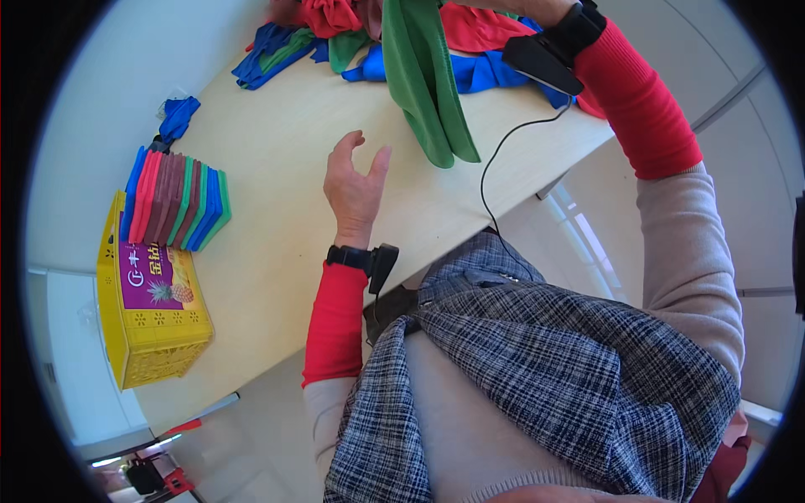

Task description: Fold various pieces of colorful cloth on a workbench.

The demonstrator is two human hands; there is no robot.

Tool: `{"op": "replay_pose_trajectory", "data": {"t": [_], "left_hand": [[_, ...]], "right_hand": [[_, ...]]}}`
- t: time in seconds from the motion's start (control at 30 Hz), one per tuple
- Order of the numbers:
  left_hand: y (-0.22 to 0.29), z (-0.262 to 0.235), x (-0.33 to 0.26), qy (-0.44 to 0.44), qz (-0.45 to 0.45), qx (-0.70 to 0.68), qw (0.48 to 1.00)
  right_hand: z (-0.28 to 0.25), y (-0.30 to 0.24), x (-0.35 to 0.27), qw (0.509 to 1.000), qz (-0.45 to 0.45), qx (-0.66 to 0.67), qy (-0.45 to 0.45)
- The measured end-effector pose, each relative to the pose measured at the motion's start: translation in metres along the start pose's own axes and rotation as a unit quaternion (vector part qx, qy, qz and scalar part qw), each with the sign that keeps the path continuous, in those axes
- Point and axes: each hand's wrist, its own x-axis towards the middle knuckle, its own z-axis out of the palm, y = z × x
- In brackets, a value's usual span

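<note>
A green cloth (415, 80) hangs in loose folds over the far part of the table, its lower end above the tabletop. My right hand (524, 7) grips it near the top edge of the picture, where the fingertips are cut off. Nearer to me, my left hand (354, 186) is raised over the table with nothing in it, thumb and fingers apart and slightly curled. Beyond lies a heap of crumpled cloths, among them a red one (486, 29) and a blue one (486, 74).
At the left, a stack of folded cloths (178, 201) in several colours stands by a yellow crate (168, 335) with a purple label. A small blue cloth (178, 117) lies behind it. A thin black cable (484, 172) runs from my right wrist device across the table edge.
</note>
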Motion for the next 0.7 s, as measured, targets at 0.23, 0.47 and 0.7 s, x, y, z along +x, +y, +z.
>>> {"op": "replay_pose_trajectory", "data": {"t": [0.23,0.47,0.7], "left_hand": [[0.067,-0.005,-0.034,0.024,0.055,0.005,0.998],[0.048,-0.027,-0.073,0.016,-0.033,-0.021,0.999],[0.013,-0.184,-0.042,0.067,-0.049,0.014,0.996]], "right_hand": [[-0.005,-0.068,-0.002,0.983,-0.05,-0.172,-0.044],[-0.023,-0.093,-0.014,0.991,-0.051,-0.116,0.052],[-0.049,-0.06,-0.051,0.996,0.059,0.065,0.024]]}}
